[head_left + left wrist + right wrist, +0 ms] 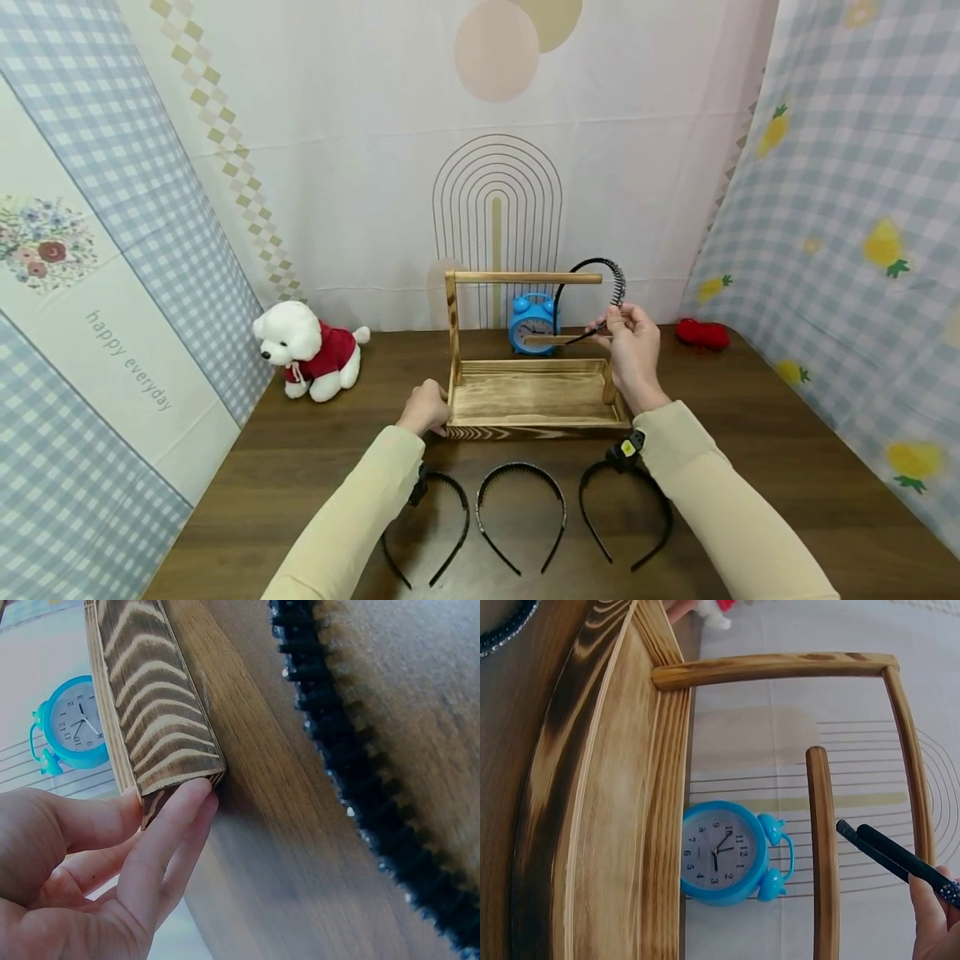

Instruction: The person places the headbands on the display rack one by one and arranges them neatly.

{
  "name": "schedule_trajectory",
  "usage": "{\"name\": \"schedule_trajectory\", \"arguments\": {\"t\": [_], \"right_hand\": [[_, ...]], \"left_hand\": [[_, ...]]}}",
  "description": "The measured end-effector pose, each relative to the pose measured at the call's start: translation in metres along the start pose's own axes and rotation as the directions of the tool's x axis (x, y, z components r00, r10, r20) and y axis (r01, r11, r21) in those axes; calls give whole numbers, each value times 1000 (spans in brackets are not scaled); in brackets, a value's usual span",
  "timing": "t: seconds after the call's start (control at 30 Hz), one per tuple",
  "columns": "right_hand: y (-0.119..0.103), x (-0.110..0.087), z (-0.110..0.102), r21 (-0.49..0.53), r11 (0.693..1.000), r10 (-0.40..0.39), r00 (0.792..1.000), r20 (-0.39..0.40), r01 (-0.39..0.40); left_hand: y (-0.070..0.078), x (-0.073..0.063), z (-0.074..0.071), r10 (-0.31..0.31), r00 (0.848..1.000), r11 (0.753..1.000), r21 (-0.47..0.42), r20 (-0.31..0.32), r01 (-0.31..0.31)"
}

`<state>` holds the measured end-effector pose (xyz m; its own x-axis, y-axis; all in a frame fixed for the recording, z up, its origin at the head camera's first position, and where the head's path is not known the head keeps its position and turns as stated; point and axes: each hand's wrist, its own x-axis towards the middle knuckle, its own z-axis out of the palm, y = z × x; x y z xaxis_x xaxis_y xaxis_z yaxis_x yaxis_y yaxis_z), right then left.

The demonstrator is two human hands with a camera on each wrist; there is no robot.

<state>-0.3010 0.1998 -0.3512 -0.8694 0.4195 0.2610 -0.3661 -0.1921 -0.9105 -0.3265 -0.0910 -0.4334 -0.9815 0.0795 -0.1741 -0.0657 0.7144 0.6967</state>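
A wooden stand has a shallow tray base (540,432), an upper bar (525,277) fixed to a left post, and a shorter lower bar (823,847). My left hand (425,408) grips the tray's left end, thumb and fingers on its corner in the left wrist view. My right hand (636,350) pinches a black headband (618,283) with shiny stones, raised by the bars' right ends. Its arch faces up, and its tips are close to the lower bar in the right wrist view. Whether it touches either bar I cannot tell.
Three more headbands lie in front of the tray: left (467,517), middle (521,465) and right (667,508). Behind the stand is a blue alarm clock (520,327). A white toy dog (288,333) sits at left, a red bundle (702,334) at right.
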Motion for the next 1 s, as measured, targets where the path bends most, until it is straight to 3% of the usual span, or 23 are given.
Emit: {"name": "schedule_trajectory", "arguments": {"t": [0.57,0.77,1.0], "right_hand": [[4,-5,24,-54,998,19,997,80,-14],[5,-9,37,-172,984,-36,997,73,48],[6,-14,51,-264,953,-120,985,128,150]], "left_hand": [[0,-2,-1,3,1000,1000,-3,3,-3],[0,-2,0,1,1000,1000,1,5,-1],[-1,-2,0,10,1000,1000,27,12,-11]]}}
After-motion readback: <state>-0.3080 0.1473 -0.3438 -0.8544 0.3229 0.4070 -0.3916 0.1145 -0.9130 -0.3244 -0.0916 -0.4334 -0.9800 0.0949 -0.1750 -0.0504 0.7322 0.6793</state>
